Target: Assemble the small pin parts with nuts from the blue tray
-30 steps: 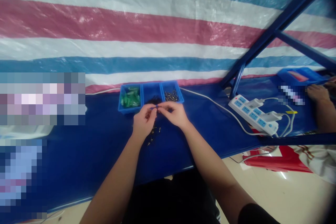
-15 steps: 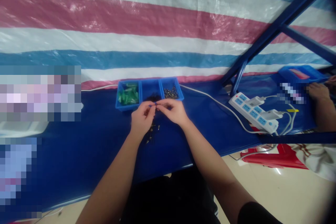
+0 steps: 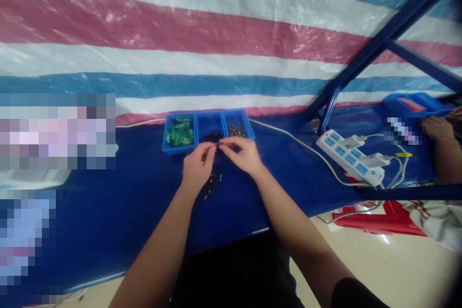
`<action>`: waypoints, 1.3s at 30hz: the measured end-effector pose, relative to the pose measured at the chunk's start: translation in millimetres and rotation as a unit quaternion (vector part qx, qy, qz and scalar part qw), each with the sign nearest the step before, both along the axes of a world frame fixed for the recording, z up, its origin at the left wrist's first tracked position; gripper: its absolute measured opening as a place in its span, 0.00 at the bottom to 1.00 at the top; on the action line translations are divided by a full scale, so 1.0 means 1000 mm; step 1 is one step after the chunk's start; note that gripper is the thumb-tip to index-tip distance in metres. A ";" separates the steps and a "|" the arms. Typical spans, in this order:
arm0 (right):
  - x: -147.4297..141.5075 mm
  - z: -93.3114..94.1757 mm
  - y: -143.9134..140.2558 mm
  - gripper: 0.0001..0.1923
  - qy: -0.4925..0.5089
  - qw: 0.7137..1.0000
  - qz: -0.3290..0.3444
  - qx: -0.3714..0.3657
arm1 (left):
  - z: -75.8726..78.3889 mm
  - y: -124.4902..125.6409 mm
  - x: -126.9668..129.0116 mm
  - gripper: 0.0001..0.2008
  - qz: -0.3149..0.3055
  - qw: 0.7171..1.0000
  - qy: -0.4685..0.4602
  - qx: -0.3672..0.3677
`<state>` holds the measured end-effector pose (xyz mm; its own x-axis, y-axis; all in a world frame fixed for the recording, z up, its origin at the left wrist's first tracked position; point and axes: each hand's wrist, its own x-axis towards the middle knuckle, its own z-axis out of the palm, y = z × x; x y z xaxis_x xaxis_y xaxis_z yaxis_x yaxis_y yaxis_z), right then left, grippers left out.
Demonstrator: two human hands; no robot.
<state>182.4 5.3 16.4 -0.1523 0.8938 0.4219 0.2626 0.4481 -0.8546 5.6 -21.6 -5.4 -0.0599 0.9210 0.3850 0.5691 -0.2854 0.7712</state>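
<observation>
The person's left hand (image 3: 197, 167) and right hand (image 3: 242, 154) meet fingertip to fingertip just above the blue-covered tabletop (image 3: 137, 202), both pinched shut on one tiny part (image 3: 217, 145) held between them; it is too small to tell more than that it looks dark or bluish. The hands hover right at the near rim of a blue three-compartment tray (image 3: 208, 130) that sits toward the far edge of the tabletop, against the striped tarp (image 3: 216, 43). Its left compartment holds green pieces (image 3: 179, 134), the middle one dark bits, the right one small metal pieces (image 3: 236, 130). Below the left hand, a loose scatter of small dark parts (image 3: 212, 184) lies on the cloth. Toward the right edge a white power strip (image 3: 349, 158) lies with plugs in it, its cable running back along the table. At the far right another person's hand (image 3: 437, 128) rests near a blue bin (image 3: 415, 104).
</observation>
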 end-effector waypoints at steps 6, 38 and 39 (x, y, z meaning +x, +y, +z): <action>0.011 0.017 0.007 0.08 -0.115 0.987 0.108 -0.003 | 0.000 -0.001 0.001 0.11 0.031 0.999 -0.023 0.001; 0.002 -0.002 0.005 0.09 -0.035 0.997 0.059 0.043 | 0.000 -0.001 -0.001 0.08 -0.013 0.999 -0.045 -0.015; 0.002 -0.002 0.005 0.09 -0.030 0.997 0.060 0.048 | 0.000 -0.001 -0.001 0.08 -0.010 0.999 -0.042 -0.014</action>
<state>184.9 10.0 14.5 -0.2841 0.8232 0.4916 0.2517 0.5588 -0.7902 4.3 -22.8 -5.5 -0.0716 0.9329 0.3529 0.4964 -0.2735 0.8239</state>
